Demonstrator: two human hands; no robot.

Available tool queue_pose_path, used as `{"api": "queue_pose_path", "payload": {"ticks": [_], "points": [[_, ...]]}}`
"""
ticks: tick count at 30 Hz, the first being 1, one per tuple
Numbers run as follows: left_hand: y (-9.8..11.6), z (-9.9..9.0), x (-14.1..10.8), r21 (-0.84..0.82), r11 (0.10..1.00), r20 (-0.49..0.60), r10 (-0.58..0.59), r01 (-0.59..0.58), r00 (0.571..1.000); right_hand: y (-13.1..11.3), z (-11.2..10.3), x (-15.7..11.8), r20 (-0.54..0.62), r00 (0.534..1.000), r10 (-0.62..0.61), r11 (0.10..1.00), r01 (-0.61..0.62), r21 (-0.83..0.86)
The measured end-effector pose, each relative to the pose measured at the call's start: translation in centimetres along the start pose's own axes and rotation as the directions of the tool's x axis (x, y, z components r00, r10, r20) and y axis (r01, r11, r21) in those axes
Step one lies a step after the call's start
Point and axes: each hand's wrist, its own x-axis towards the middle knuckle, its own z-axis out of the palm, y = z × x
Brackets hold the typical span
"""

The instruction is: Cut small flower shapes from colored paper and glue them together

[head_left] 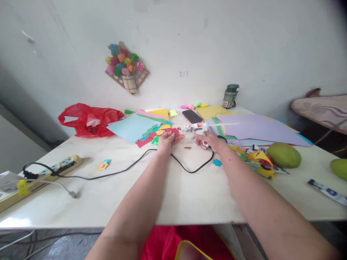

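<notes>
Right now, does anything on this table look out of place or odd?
Yes: a green fruit sits beside a heap of coloured paper scraps on the right, seemingly odd for a papercraft workspace. The heap itself looks jumbled.

L hand point(166, 141), L forearm point(143, 191) bare; R hand point(213, 141), R forearm point(252, 191) ditto, sm. dk spot point(230, 159) nr wrist point(221, 148).

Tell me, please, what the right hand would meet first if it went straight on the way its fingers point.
Heading leftward, the right hand, holding the white glue gun, would probably first meet the small orange paper piece by the fingertips of the left hand, though depth is unclear.
</notes>
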Motion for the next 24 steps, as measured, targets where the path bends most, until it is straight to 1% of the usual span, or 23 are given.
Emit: {"api": "queue_pose_path", "payload": {"ticks": [9, 16, 24], "points": [[0.30, -0.03, -0.33, -0.012, 1.000, 0.036, -0.028, 0.029, 0.999, -0.03, 0.16, 0.05, -0.006, 1.000, 0.008, 0.999, -0.008, -0.033], [0.22, -0.04, -0.20, 0.002, 0.999, 0.052, -0.036, 0.036, 0.998, -0.11, 0.31, 0.16, -0.019, 0.999, 0.049, 0.997, -0.050, -0.057], [0.39, 0.23, -0.36, 0.002, 0.999, 0.042, -0.043, 0.043, 0.998, -0.35, 0.54, 0.07, -0.023, 0.999, 0.049, 0.992, -0.052, -0.114]]}}
